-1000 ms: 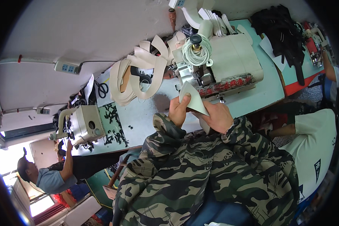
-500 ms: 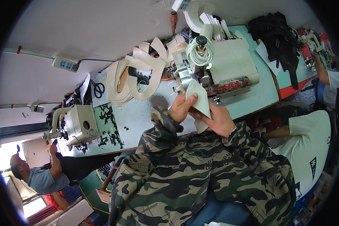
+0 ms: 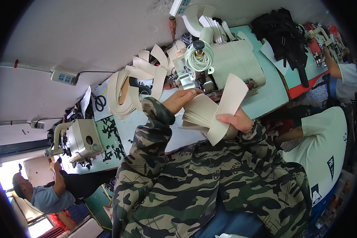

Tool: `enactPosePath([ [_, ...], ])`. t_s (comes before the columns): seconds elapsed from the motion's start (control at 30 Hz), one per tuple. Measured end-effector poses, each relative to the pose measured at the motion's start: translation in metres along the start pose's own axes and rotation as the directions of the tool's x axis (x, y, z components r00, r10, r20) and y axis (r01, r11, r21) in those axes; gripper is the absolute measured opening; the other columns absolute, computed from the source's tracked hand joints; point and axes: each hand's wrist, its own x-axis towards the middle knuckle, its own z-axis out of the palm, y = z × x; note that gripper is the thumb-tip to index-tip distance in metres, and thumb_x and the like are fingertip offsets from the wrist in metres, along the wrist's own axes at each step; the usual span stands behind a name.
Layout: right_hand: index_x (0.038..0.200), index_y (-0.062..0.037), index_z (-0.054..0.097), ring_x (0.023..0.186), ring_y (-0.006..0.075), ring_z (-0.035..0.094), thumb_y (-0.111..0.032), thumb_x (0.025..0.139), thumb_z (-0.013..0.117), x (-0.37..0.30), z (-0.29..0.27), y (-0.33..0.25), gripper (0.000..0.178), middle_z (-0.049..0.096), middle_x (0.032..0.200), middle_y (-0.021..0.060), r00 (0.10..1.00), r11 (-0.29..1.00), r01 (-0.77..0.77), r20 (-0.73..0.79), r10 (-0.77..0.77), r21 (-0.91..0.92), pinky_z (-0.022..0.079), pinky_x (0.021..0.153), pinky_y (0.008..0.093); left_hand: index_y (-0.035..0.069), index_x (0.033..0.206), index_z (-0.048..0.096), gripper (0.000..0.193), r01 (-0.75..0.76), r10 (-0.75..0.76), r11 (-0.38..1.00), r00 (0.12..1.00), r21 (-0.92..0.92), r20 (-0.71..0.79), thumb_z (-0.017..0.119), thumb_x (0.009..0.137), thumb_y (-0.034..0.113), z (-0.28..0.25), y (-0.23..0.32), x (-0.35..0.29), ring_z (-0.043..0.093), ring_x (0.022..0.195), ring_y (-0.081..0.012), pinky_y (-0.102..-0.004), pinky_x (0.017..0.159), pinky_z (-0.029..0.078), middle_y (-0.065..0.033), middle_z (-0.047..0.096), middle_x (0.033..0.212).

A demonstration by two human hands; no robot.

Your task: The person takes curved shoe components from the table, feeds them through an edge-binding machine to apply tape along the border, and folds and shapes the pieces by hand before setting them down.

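**Fanned stack of cream pieces (image 3: 196, 112) held before a sewing machine (image 3: 238, 61)**

In the head view, a pale blue-green tabletop (image 3: 271, 90) is set along a grey-white wall (image 3: 103, 35), on which a power outlet (image 3: 64, 77) is mounted. The sewing machine is placed on this tabletop, with a coil of white cord (image 3: 199, 61) hung at its post. Curved cream pieces (image 3: 114, 95) are heaped to its left, and black-handled scissors (image 3: 99, 102) are laid beyond them. Farther left, a second machine (image 3: 83, 137) is seen near scattered black scraps (image 3: 111, 139). To the right, a black bundle of cloth (image 3: 283, 33) is piled. A person in a blue-grey top (image 3: 53, 198) is seen at the far left, and a person in a white shirt (image 3: 319, 146) at the right.

The fanned stack is held between the two hands, above the near edge of the tabletop. A single strip (image 3: 231, 97) is gripped by the fingers of the right hand (image 3: 242, 121), its thumb pressed flat on the face. The stack's upper left edge is met by the left hand (image 3: 179, 102); its fingers are mostly hidden, so whether they are closed cannot be told.
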Motion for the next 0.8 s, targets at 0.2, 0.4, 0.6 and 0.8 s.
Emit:
enactPosePath([
  [0.2,0.109,-0.0007,0.049,0.091,0.014,0.052,-0.012,0.074,0.065,0.015,-0.009,0.025,0.04,0.055,0.097,0.005,0.999,0.997,-0.029,-0.04,0.031,0.071,0.043,0.08,0.0286,-0.002,0.106,0.054,0.029,0.082,-0.085,0.996,0.993,0.037,0.086,0.047,0.087,0.019,0.009,-0.016,0.021,0.053,0.078,-0.0095,-0.0242,0.071,0.044,-0.0032,0.058,0.087],
  [0.4,0.11,0.0016,0.051,0.09,0.0151,0.054,-0.011,0.073,0.065,0.031,-0.014,0.033,0.041,0.057,0.098,0.007,0.994,0.993,-0.107,-0.02,0.106,-0.04,0.044,0.08,0.0287,0.001,0.082,0.063,0.028,0.245,0.029,0.772,0.908,0.587,-0.417,0.055,0.076,0.027,0.025,-0.036,0.035,0.059,0.069,-0.0354,-0.0406,0.066,0.046,-0.0203,0.06,0.071],
  [0.6,0.111,0.0017,0.052,0.09,0.0151,0.055,-0.012,0.073,0.064,0.036,-0.022,0.037,0.042,0.059,0.099,0.0092,0.991,0.992,-0.12,0.048,0.122,-0.029,0.045,0.079,0.0281,0.001,0.083,0.063,0.027,0.214,0.088,0.774,0.896,0.596,-0.436,0.054,0.075,0.026,0.026,-0.031,0.055,0.059,0.073,-0.0355,-0.0412,0.067,0.046,-0.0203,0.061,0.075],
  [0.8,0.114,0.0014,0.049,0.094,0.0157,0.054,-0.01,0.073,0.064,0.03,-0.009,0.042,0.045,0.058,0.104,0.0089,0.998,0.99,-0.06,0.025,0.057,0.127,0.044,0.083,0.0285,-0.002,0.093,0.059,0.025,0.21,-0.19,0.956,0.975,0.205,-0.114,0.052,0.082,0.02,0.011,-0.029,0.024,0.058,0.068,-0.0162,-0.0304,0.063,0.046,-0.009,0.062,0.078],
])
